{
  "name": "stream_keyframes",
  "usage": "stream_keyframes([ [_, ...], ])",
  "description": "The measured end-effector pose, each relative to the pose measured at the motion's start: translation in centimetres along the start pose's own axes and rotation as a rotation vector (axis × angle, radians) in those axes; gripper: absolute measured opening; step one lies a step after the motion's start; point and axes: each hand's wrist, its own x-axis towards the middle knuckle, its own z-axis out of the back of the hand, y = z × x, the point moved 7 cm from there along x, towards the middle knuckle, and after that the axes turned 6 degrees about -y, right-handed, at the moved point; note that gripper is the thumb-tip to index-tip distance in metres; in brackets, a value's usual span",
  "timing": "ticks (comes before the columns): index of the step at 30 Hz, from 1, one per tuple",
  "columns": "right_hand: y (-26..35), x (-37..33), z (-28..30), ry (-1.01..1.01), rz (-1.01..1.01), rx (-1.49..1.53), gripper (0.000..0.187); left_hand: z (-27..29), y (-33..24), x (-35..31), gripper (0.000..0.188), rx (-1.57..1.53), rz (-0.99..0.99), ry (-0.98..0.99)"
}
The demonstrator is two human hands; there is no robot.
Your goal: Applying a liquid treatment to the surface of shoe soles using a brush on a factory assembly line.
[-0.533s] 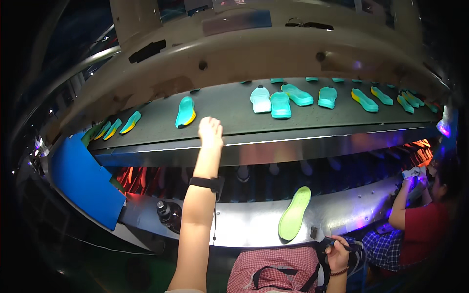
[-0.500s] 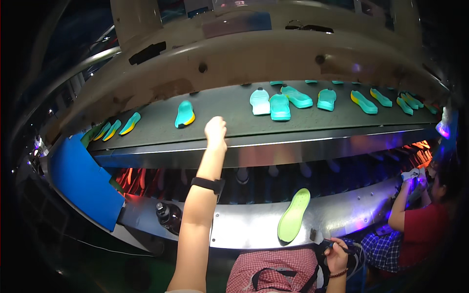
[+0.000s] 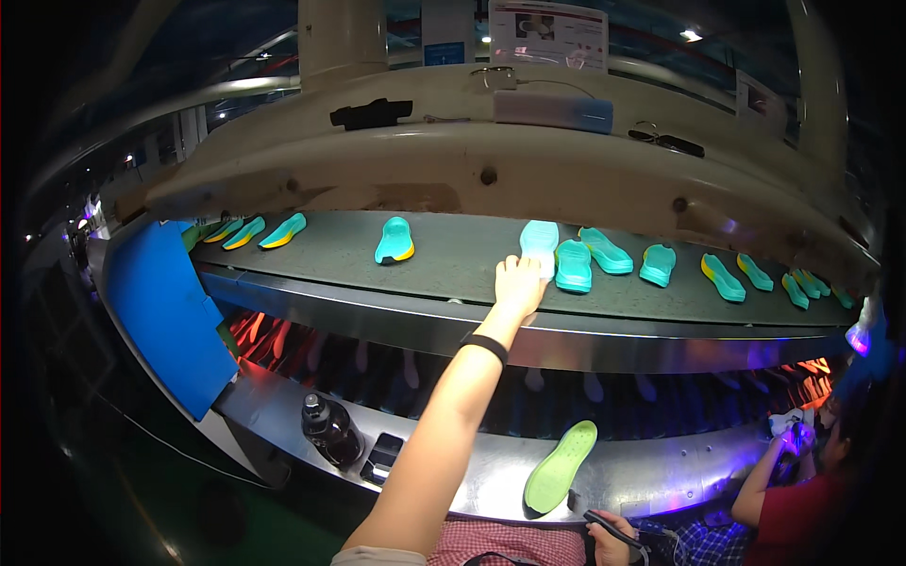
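Note:
My left hand (image 3: 519,286) reaches out over the upper belt, its fingers bent over the near end of a pale turquoise shoe sole (image 3: 540,238). Just right of it lie more turquoise soles, the closest being a sole (image 3: 574,267) with its heel toward me. Low in the view, my right hand (image 3: 613,540) is closed round the black handle of a brush (image 3: 604,521); its tip points toward a lime-green sole (image 3: 563,467). That green sole lies flat on the metal ledge (image 3: 486,472), touched by neither hand.
Turquoise-and-yellow soles (image 3: 394,241) are spread along the dark belt (image 3: 453,269). A lower level holds several soles in reddish light. A dark bottle (image 3: 330,431) and a black box (image 3: 382,457) stand on the ledge. At right, a co-worker in a red top (image 3: 802,514) works close by.
My left hand has gone from bare belt to the pale turquoise sole on its right and gripped its near end. My view has shifted upward and left. The right hand still holds the brush.

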Motion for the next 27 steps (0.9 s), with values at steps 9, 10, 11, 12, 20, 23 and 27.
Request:
stream_keyframes([
  [9,-5.8,1.3,-0.7,-0.063,-0.241,0.765,0.023,9.2,5.3,-9.6,0.01,-1.096,0.644,-0.637],
  [10,-5.2,1.4,-0.8,-0.051,-0.244,0.714,0.021,9.5,5.6,-11.9,0.01,-1.248,0.71,-0.78],
  [11,-5.1,1.8,-0.9,-0.061,-0.269,0.732,0.018,8.4,5.6,-13.4,0.02,-1.301,0.778,-0.722],
  [12,-4.8,2.3,-1.2,-0.04,-0.241,0.757,0.019,8.0,5.5,-14.8,0.028,-1.299,0.933,-0.68],
  [20,-0.7,3.4,-0.7,0.062,-0.096,1.054,0.021,9.4,-3.0,-25.4,0.078,-2.476,0.887,0.474],
  [23,0.8,2.9,-1.8,0.187,-0.085,0.993,0.021,5.8,-5.2,-33.7,0.069,-2.468,1.254,0.737],
  [27,0.9,3.2,-5.3,0.345,-0.146,0.844,0.02,6.0,-9.8,-35.4,0.071,-2.306,1.36,0.63],
])
